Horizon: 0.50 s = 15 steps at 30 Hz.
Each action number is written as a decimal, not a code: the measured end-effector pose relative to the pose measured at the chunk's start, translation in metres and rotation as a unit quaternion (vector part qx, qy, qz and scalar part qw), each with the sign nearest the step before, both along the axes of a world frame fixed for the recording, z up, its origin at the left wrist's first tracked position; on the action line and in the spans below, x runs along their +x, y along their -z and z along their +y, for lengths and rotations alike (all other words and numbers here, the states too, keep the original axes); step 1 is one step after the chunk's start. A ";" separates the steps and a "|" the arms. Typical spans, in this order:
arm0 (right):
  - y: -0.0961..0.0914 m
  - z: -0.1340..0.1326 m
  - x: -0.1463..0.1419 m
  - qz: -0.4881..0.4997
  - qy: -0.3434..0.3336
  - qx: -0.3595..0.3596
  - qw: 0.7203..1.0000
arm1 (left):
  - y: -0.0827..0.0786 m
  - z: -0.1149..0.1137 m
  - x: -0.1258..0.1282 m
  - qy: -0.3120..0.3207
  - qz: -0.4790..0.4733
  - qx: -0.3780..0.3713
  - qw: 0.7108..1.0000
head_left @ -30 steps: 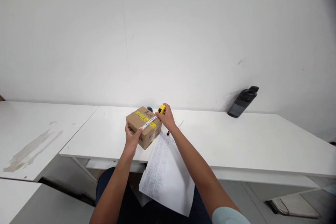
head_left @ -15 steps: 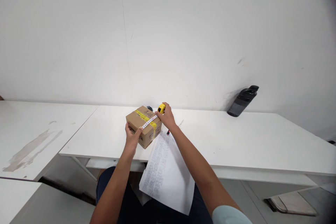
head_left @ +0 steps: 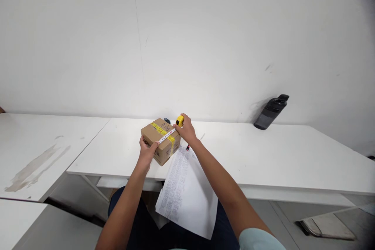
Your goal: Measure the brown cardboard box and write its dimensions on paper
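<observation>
A small cardboard box [head_left: 155, 134] with yellow tape and handwriting on top sits on the white table [head_left: 249, 156]. My right hand [head_left: 186, 131] grips a yellow tape measure [head_left: 179, 120] at the box's far right corner. Its white blade [head_left: 166, 136] stretches across the box's top edge. My left hand [head_left: 147, 150] pinches the blade's end against the box's near corner.
A printed sheet of paper [head_left: 184, 193] hangs over the table's front edge onto my lap. A red pen [head_left: 188, 148] lies by my right wrist. A dark water bottle [head_left: 270, 112] leans against the wall at the right. Another white table [head_left: 35, 152] stands at the left.
</observation>
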State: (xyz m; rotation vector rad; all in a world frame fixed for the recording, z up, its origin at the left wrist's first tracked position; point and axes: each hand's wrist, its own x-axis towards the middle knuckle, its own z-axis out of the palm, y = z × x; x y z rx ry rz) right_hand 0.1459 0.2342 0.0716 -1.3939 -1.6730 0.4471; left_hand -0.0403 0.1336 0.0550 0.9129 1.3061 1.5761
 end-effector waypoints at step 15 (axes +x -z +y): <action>-0.018 -0.003 0.000 -0.140 -0.012 0.049 0.989 | -0.002 0.003 0.000 -0.028 0.062 -0.013 0.998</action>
